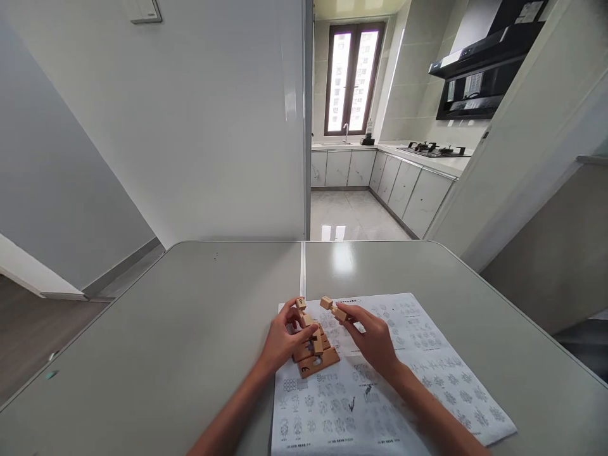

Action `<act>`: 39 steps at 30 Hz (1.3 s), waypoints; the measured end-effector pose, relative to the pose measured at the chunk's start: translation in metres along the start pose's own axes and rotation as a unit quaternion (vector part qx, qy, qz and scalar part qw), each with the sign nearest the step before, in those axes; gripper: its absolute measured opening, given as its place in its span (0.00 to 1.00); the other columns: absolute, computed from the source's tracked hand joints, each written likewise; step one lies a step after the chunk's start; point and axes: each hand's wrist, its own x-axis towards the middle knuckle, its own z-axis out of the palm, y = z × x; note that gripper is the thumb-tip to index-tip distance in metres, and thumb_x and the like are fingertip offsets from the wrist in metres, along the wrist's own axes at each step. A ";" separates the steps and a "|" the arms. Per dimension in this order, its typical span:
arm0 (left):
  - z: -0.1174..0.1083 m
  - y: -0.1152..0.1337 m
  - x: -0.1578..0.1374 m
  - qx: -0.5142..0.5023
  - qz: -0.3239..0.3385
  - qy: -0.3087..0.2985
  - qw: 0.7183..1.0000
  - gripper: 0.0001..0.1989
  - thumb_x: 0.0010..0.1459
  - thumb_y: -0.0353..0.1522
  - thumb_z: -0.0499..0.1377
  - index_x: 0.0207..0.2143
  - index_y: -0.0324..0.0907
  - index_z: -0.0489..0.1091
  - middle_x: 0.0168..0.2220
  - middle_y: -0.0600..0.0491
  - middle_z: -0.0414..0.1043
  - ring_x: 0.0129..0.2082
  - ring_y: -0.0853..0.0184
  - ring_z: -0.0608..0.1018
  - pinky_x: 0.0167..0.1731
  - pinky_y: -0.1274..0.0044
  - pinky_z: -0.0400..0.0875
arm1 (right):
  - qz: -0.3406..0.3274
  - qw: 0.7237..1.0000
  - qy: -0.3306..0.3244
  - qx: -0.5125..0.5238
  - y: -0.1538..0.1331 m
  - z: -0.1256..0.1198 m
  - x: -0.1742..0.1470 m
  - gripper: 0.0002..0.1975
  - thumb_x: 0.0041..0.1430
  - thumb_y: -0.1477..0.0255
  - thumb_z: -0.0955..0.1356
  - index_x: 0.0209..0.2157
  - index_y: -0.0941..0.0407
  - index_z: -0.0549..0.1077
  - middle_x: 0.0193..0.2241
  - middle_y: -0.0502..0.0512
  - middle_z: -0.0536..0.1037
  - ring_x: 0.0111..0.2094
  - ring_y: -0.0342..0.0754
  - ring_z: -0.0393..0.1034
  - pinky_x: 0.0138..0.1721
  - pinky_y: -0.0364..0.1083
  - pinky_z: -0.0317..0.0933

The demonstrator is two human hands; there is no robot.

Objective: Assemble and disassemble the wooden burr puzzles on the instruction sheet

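Note:
Between the fingers of my left hand (284,337) are light wooden puzzle pieces (317,344), one of them marked with a small character at its upper end. Beneath them lies a darker brown wooden base (319,363) with grooves and a mark on its front corner. My right hand (374,334) pinches a notched wooden puzzle piece (333,308) just to the right of the left hand's pieces, a small gap apart. Under both hands is a large printed instruction sheet (339,415) covered with small line diagrams. My left fingers partly hide the held pieces and the base.
The sheet rests on a grey-green table (166,354) with a seam (303,269) down its far half. A small green bit (52,374) lies near the table's left edge. Beyond the table are a white wall (213,126) and a kitchen with a gas stove (434,149).

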 end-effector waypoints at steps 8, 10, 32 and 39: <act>0.001 -0.001 0.000 0.003 0.002 -0.013 1.000 0.36 0.51 0.44 0.72 0.59 0.43 0.67 0.37 0.52 0.78 0.36 0.64 0.77 0.38 0.74 0.73 | -0.063 0.998 0.008 -0.007 -0.007 0.002 -0.004 0.12 0.67 0.80 0.68 0.47 0.51 0.78 0.42 0.55 0.86 0.39 0.53 0.84 0.38 0.47 0.78; 0.001 0.000 -0.001 -0.006 0.001 -0.020 1.000 0.35 0.51 0.44 0.72 0.59 0.43 0.67 0.37 0.51 0.77 0.37 0.63 0.77 0.40 0.73 0.74 | -0.034 0.999 0.018 0.020 -0.009 0.003 -0.005 0.09 0.66 0.78 0.69 0.43 0.52 0.78 0.40 0.55 0.87 0.36 0.52 0.84 0.36 0.48 0.78; 0.002 0.011 -0.013 -0.030 0.073 -0.069 0.994 0.31 0.54 0.45 0.70 0.56 0.47 0.65 0.39 0.54 0.67 0.29 0.72 0.70 0.26 0.81 0.70 | 0.292 0.838 -0.162 0.432 -0.029 0.003 0.011 0.11 0.54 0.66 0.78 0.37 0.53 0.78 0.46 0.57 0.82 0.48 0.56 0.76 0.52 0.55 0.69; -0.001 0.009 -0.006 -0.158 -0.113 -0.213 0.958 0.40 0.65 0.62 0.40 0.29 0.37 0.71 0.17 0.52 0.71 0.08 0.77 0.58 0.10 0.81 0.45 | 0.248 0.892 -0.116 0.360 -0.023 0.003 0.011 0.12 0.54 0.65 0.78 0.37 0.53 0.78 0.49 0.59 0.80 0.52 0.57 0.74 0.55 0.55 0.67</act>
